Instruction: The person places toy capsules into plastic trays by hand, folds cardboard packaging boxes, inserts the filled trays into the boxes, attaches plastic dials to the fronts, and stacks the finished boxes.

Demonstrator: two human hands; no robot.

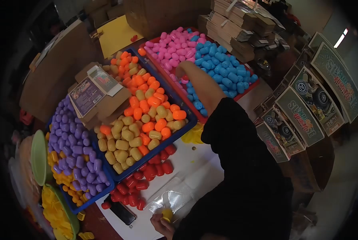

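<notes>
Left hand (162,226) curled nearly closed round small yellow piece (167,215), maybe so it would not roll. Just ahead of left hand, clear plastic wrap (174,200) lay flat, perhaps for easy reach. Beyond wrap, red plastic capsules (142,185) sat heaped. Farther ahead, blue plastic tray (171,139) held orange capsules (148,127) and tan capsules (122,156); sides likely stopped rolling. Farthest, right hand (181,71) was at red plastic tray (203,119), shiny red piece (185,78) by fingers; could not tell how open, or whether gripped.

I work in dim light, 1 bright strip (341,38) upper right, glare on clear plastic (181,200), edges bowed into black.
</notes>
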